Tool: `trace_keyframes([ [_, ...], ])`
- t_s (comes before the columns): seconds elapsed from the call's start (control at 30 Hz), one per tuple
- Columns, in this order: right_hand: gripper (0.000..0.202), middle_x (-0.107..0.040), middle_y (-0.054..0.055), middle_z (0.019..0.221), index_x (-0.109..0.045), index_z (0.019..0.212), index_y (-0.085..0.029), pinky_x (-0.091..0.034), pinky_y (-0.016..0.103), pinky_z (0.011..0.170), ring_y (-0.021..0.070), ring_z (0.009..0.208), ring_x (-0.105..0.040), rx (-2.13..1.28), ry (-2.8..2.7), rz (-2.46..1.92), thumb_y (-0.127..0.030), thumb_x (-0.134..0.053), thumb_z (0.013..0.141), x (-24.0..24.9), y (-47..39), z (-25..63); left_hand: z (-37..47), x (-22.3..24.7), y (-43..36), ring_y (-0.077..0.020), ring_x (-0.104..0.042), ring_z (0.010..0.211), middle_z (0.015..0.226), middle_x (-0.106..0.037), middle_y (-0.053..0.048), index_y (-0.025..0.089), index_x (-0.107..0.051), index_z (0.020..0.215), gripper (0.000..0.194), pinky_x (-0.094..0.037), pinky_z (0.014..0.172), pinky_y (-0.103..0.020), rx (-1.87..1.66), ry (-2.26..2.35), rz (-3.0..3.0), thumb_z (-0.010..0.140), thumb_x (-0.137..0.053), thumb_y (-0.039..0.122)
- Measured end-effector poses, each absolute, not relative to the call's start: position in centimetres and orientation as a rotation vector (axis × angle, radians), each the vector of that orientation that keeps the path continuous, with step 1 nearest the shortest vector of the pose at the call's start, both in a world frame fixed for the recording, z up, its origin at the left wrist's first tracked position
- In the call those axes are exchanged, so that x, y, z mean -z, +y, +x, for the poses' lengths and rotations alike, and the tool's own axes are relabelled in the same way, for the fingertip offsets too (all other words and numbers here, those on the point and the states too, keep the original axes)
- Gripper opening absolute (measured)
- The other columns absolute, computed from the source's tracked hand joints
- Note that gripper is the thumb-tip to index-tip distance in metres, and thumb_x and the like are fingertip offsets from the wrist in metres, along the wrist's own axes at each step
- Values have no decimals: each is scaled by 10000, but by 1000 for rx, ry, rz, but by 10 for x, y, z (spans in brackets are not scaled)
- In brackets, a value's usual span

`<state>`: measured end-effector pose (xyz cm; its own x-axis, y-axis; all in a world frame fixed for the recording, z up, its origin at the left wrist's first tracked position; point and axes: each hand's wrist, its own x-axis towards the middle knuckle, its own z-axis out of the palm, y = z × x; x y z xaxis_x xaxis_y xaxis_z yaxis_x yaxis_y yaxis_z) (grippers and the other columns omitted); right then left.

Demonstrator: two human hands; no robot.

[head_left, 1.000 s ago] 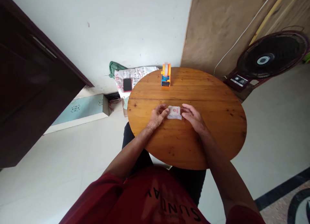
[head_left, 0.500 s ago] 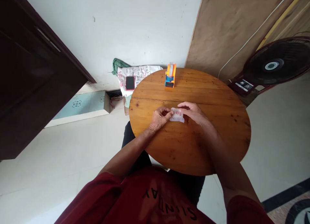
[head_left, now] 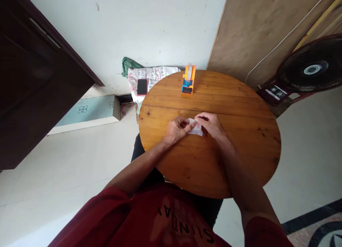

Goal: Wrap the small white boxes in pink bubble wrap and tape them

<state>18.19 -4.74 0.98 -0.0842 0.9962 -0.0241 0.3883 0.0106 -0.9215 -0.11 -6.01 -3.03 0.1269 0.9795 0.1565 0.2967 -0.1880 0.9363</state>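
Touching a small white packet [head_left: 197,130] with red print, in the head view, are the left hand [head_left: 176,130] from 9 o'clock and the right hand [head_left: 212,124] from 3 o'clock. Each grip is narrow, with thumb and fingertips close together at the packet; whether either one pinches it cannot be told. The packet lies near the middle of a round wooden desk [head_left: 251,140]. At 12 o'clock from it stands an orange-and-blue tape dispenser [head_left: 188,83]; at 10 o'clock, a phone [head_left: 142,86] rests on a printed white sack [head_left: 160,73]; at 2 o'clock stands a fan [head_left: 311,69].
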Motion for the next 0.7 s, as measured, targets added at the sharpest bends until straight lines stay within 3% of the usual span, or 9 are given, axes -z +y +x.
trace_keyframes([
  [0.33,195,-648,-5,629,-696,678,-225,-422,291,558,158,604,-562,-969,-1473,-1459,-399,-639,744,-3,-47,175,1,28,-64,-104,-533,622,767,-647,-31,163,-686,811,414,-431,588,-227,-1119,1273,1681,805,-712,576],
  [0.6,200,-643,-9,653,-683,688,-223,-413,279,581,160,648,-583,-964,-1435,-1490,-400,-621,759,2,-50,175,0,33,-65,-110,-533,616,764,-621,-21,180,-687,851,394,-458,590,-223,-1108,1289,1724,812,-700,572],
  [0.7,208,-642,-12,658,-673,685,-212,-405,265,579,148,649,-580,-933,-1440,-1474,-390,-611,774,2,-51,175,0,32,-66,-105,-551,640,852,-637,-34,184,-687,874,384,-484,630,-230,-1130,1279,1780,813,-702,563],
])
